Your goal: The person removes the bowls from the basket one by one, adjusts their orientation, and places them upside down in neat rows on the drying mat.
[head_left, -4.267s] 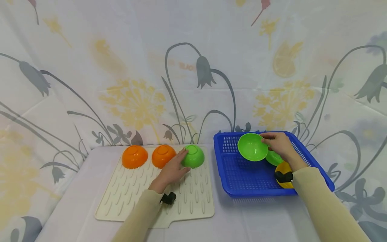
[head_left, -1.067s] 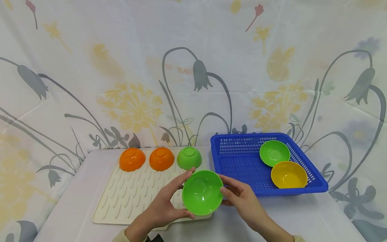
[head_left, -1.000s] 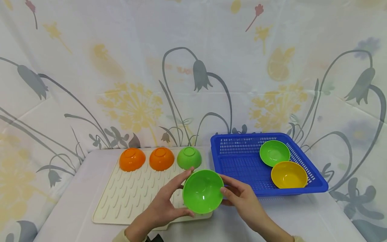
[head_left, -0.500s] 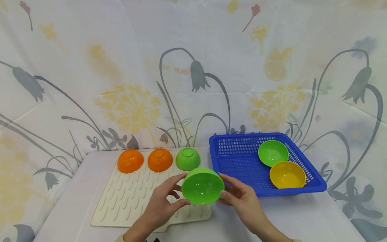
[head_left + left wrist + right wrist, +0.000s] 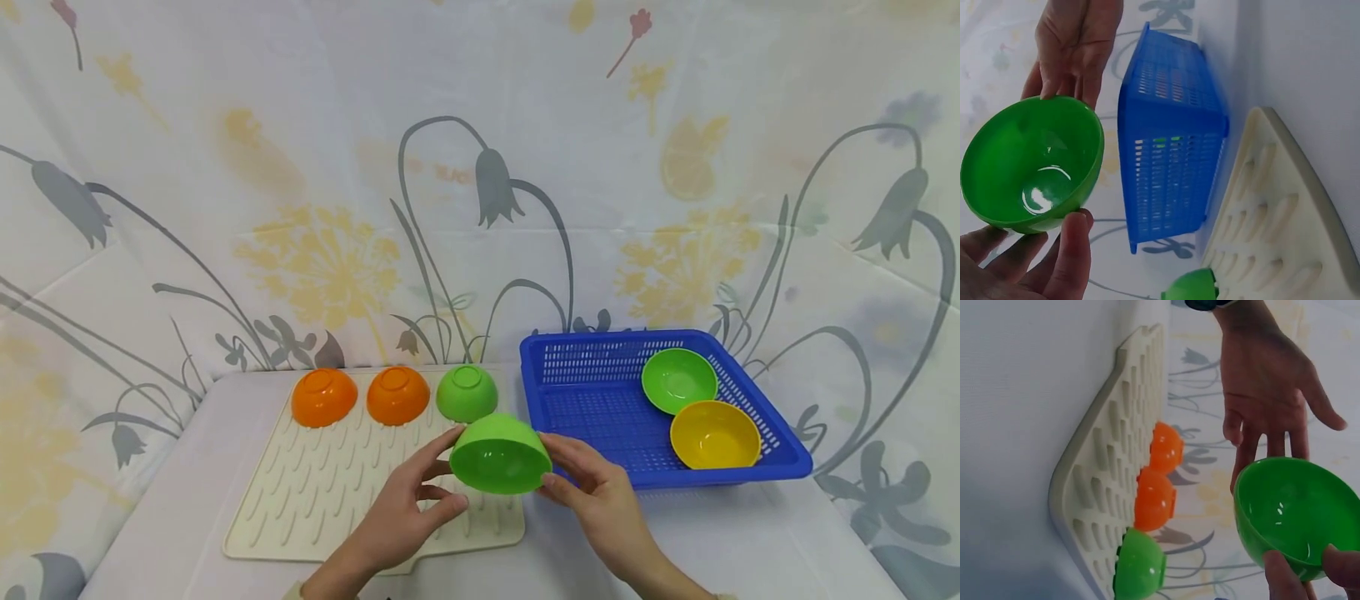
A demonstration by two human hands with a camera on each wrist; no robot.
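A light green bowl [image 5: 501, 458] hangs over the front right of the drying mat, tipped so its mouth faces down and toward me. My right hand [image 5: 600, 504] pinches its right rim, thumb in front and fingers behind. On the other side, my left hand [image 5: 401, 508] touches the bowl with extended fingers, its thumb standing off the rim. The right wrist view shows that left palm [image 5: 1266, 387] spread out, fingertips at the bowl's outside. Along the mat's back edge, two orange bowls [image 5: 324, 398] and another green bowl [image 5: 467, 394] sit upside down in a row.
The cream ridged drying mat [image 5: 300, 492] lies on a white cloth. To its right stands a blue plastic basket [image 5: 592, 417] holding a green bowl [image 5: 678, 381] and a yellow bowl [image 5: 715, 436], both mouth up. A flower-printed curtain [image 5: 337, 167] hangs behind.
The green bowl was lifted from the basket by the right hand and brought between both hands. It has since tipped mouth downward, and the left thumb has come away from its rim.
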